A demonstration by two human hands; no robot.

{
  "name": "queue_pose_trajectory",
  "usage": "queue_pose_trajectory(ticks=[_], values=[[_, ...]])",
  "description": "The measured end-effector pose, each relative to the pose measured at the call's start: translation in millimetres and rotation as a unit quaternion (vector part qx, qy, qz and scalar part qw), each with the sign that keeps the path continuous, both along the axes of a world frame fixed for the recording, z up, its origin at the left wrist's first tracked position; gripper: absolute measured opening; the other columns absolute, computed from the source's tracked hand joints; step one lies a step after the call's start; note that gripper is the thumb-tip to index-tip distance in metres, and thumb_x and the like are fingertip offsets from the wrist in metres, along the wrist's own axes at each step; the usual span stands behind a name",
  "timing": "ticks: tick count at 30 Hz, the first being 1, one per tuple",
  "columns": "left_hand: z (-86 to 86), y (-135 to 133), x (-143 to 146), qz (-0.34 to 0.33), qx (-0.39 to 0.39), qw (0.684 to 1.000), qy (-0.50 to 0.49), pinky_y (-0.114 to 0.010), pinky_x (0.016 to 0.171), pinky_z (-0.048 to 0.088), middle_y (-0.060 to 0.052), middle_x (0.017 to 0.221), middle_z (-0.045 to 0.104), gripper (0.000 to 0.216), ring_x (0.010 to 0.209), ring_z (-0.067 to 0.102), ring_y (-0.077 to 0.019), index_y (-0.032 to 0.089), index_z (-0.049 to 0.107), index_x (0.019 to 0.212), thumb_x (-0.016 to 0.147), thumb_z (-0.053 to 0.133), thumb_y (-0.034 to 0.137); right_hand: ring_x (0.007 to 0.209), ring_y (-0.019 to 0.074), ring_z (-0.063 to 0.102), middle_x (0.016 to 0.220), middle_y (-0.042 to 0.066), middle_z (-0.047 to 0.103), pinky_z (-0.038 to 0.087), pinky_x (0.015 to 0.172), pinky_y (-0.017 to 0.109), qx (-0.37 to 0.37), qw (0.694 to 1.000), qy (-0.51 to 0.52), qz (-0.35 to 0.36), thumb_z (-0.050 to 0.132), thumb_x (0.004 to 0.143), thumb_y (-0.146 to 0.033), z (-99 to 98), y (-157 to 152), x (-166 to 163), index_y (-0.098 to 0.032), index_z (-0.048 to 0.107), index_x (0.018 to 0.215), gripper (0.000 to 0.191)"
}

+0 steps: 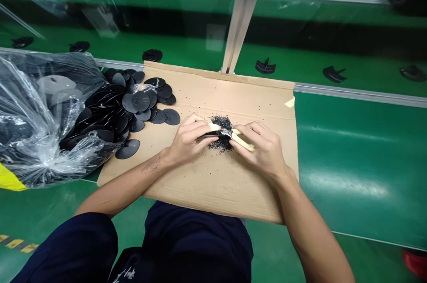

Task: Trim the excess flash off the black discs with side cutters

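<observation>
My left hand is closed on a thin black disc, held edge-on over a sheet of cardboard. My right hand grips a small cutter with a pale yellow handle, whose metal tip meets the disc's edge. Directly beneath them lies a little heap of black shavings. The index fingertip of my left hand is wrapped in pale tape.
A pile of black discs spills from a clear plastic bag at the left. Behind the cardboard runs a green conveyor carrying single black parts, crossed by a metal post. Another person's hand shows at the top right.
</observation>
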State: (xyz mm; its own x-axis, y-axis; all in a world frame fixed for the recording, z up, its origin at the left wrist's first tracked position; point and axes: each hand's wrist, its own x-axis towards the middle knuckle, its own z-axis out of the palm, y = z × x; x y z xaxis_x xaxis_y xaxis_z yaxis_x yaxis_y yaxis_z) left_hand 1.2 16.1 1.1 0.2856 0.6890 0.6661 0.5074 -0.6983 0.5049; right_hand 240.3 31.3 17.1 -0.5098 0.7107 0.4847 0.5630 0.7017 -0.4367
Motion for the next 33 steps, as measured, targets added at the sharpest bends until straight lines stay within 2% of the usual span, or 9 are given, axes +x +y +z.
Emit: queue_pose_trajectory(ticks=[5, 9, 12, 17, 19, 23, 26, 29, 33], values=[[2.4, -0.6, -1.2, 0.034, -0.056, 0.996, -0.059, -0.031, 0.075, 0.056, -0.006, 0.092, 0.078, 0.015, 0.082, 0.07, -0.0156, 0.017, 0.073, 0.102, 0.092, 0.072, 0.028, 0.089, 0.0221, 0.069, 0.1, 0.009, 0.075, 0.058, 0.077, 0.039, -0.056, 0.996, 0.072, -0.001, 0.069, 0.091, -0.031, 5.4, -1.9, -1.1, -0.019, 0.072, 0.112, 0.024], [-3.2, -3.4, 1.4, 0.031, -0.127, 0.978, -0.16, -0.026, 0.079, 0.061, -0.003, 0.093, 0.076, 0.018, 0.085, 0.073, -0.0138, 0.016, 0.07, 0.1, 0.089, 0.075, 0.03, 0.1, 0.0221, 0.071, 0.112, 0.01, 0.075, 0.06, 0.083, 0.038, -0.112, 0.985, 0.114, 0.066, 0.07, 0.091, -0.031, 7.3, -4.4, -3.0, -0.02, 0.072, 0.112, 0.024], [-6.7, -4.2, 3.4, 0.021, -0.151, 0.965, -0.212, -0.024, 0.081, 0.061, -0.001, 0.092, 0.075, 0.02, 0.085, 0.074, -0.0124, 0.017, 0.067, 0.097, 0.088, 0.076, 0.032, 0.104, 0.0236, 0.071, 0.114, 0.012, 0.075, 0.059, 0.087, 0.039, -0.078, 0.988, 0.087, 0.097, 0.071, 0.09, -0.033, 3.7, -6.5, -5.5, -0.019, 0.072, 0.113, 0.027], [-3.6, -0.7, 1.2, 0.001, -0.139, 0.98, -0.14, -0.028, 0.087, 0.06, -0.006, 0.1, 0.076, 0.023, 0.094, 0.073, -0.0161, 0.016, 0.071, 0.107, 0.089, 0.075, 0.028, 0.089, 0.0216, 0.07, 0.112, 0.01, 0.077, 0.055, 0.074, 0.037, 0.062, 0.996, -0.014, 0.068, 0.071, 0.091, -0.034, 1.0, -10.0, -8.3, -0.022, 0.071, 0.112, 0.024], [-1.7, 0.9, -0.9, -0.017, -0.127, 0.987, -0.092, -0.03, 0.085, 0.059, -0.008, 0.099, 0.076, 0.019, 0.093, 0.072, -0.0168, 0.016, 0.073, 0.107, 0.089, 0.075, 0.025, 0.088, 0.021, 0.07, 0.113, 0.009, 0.077, 0.053, 0.071, 0.036, 0.079, 0.994, -0.028, 0.067, 0.071, 0.091, -0.034, 3.1, -11.9, -8.4, -0.024, 0.07, 0.113, 0.024], [-1.4, 2.5, -2.9, -0.032, -0.134, 0.987, -0.079, -0.029, 0.082, 0.058, -0.007, 0.096, 0.075, 0.012, 0.09, 0.071, -0.0164, 0.016, 0.074, 0.101, 0.092, 0.071, 0.022, 0.093, 0.022, 0.071, 0.113, 0.01, 0.075, 0.056, 0.075, 0.037, 0.043, 0.995, 0.048, 0.076, 0.073, 0.09, -0.032, 9.1, -14.1, -6.1, -0.025, 0.068, 0.12, 0.031], [-3.5, 2.4, -2.5, -0.018, -0.143, 0.985, -0.098, -0.029, 0.08, 0.058, -0.007, 0.095, 0.075, 0.013, 0.089, 0.071, -0.0161, 0.015, 0.073, 0.102, 0.091, 0.071, 0.022, 0.094, 0.0233, 0.07, 0.11, 0.01, 0.073, 0.058, 0.075, 0.039, 0.026, 0.995, 0.095, 0.023, 0.073, 0.089, -0.027, 10.3, -10.6, -1.9, -0.025, 0.066, 0.125, 0.037], [-5.6, 1.4, -1.6, -0.02, -0.154, 0.981, -0.119, -0.028, 0.08, 0.058, -0.006, 0.095, 0.075, 0.014, 0.089, 0.071, -0.0155, 0.015, 0.072, 0.102, 0.09, 0.072, 0.022, 0.095, 0.0253, 0.069, 0.108, 0.011, 0.071, 0.058, 0.076, 0.041, 0.024, 0.997, 0.063, -0.026, 0.069, 0.089, -0.022, 6.4, -3.6, 2.5, -0.022, 0.067, 0.123, 0.034], [-5.2, -0.3, -0.8, -0.047, -0.148, 0.979, -0.134, -0.028, 0.081, 0.059, -0.006, 0.096, 0.074, 0.014, 0.09, 0.071, -0.0148, 0.015, 0.072, 0.103, 0.09, 0.072, 0.02, 0.096, 0.0242, 0.068, 0.107, 0.011, 0.07, 0.057, 0.074, 0.039, 0.001, 0.999, 0.044, 0.002, 0.064, 0.09, -0.017, 0.5, 1.6, 4.1, -0.021, 0.067, 0.123, 0.033]])
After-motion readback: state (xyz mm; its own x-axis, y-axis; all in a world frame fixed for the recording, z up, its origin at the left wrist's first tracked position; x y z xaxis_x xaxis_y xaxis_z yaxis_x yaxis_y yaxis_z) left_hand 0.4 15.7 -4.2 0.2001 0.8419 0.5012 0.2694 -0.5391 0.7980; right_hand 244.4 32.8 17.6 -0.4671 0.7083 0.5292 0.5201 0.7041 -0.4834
